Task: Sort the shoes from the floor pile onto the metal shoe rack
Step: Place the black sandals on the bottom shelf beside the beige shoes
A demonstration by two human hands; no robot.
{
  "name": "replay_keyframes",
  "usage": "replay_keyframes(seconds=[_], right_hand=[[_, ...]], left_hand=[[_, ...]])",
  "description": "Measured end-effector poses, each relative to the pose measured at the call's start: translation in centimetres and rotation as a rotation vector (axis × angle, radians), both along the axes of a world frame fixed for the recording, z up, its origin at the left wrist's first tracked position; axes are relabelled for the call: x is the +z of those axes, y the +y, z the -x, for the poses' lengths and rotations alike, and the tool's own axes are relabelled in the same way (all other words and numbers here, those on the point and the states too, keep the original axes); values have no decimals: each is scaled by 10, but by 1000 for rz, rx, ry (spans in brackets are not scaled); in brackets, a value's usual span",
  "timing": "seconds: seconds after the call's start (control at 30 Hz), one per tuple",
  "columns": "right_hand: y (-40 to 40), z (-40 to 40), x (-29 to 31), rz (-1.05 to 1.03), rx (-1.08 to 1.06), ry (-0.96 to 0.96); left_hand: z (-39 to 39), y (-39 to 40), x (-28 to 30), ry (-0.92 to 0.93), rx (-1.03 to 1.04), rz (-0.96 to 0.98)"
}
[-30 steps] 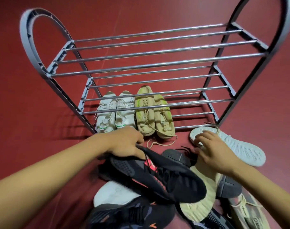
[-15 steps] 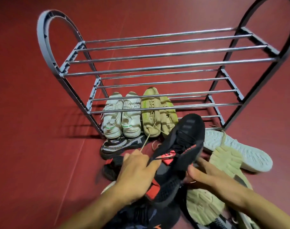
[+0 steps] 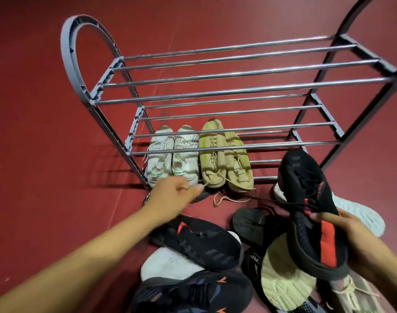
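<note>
Gripping a black shoe [image 3: 310,213] with a red heel lining, the right hand [image 3: 360,240] holds it lifted over the floor pile, toe pointed toward the rack [image 3: 215,91], fingers wrapped round its collar. The left hand [image 3: 172,195] reaches forward at the rack's foot, fingers loosely curled and thumb out, with nothing clearly in its grasp; it is blurred, and whether it touches a lace cannot be told.

On the rack's bottom tier stand a white pair [image 3: 172,159] at the left and a tan pair [image 3: 224,163] just beside it, heels toward the camera, tan laces trailing onto the red floor [image 3: 46,154]. The upper tiers of chrome bars carry no shoes.

In the pile, a second black shoe [image 3: 202,242] with a red tab lies on its side below the left forearm, resting on a white shoe [image 3: 166,265]. A dark navy shoe [image 3: 193,292] with orange marks lies nearest the camera. A cream sole [image 3: 283,283] faces up beneath the held shoe, and a white sole [image 3: 360,213] lies upturned behind the right hand, beside the rack's right leg.
</note>
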State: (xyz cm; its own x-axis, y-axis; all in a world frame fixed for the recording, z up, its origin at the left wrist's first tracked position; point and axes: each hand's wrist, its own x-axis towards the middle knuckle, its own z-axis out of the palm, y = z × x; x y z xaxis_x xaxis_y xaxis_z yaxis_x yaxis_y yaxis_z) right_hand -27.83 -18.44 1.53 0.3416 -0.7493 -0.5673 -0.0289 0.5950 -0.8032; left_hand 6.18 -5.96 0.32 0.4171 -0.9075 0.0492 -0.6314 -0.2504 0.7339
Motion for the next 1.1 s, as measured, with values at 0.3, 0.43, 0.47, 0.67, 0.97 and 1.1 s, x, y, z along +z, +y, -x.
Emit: replay_keyframes(seconds=[0.3, 0.43, 0.47, 0.67, 0.97, 1.1], right_hand=[[1, 5, -5, 96, 167, -24], [17, -21, -3, 158, 334, 11], [21, -27, -2, 164, 360, 0], [38, -48, -10, 141, 416, -50], [40, -51, -23, 122, 430, -71], [36, -45, -28, 141, 423, -35]], left_hand=[[-26, -24, 2, -635, 164, -499], [0, -11, -3, -870, -18, -485], [1, -10, -2, -847, -90, -408], [-5, 10, -29, -406, -526, -726], [-5, 6, -23, -473, -556, -995], [-21, 27, -16, 68, -348, -861]])
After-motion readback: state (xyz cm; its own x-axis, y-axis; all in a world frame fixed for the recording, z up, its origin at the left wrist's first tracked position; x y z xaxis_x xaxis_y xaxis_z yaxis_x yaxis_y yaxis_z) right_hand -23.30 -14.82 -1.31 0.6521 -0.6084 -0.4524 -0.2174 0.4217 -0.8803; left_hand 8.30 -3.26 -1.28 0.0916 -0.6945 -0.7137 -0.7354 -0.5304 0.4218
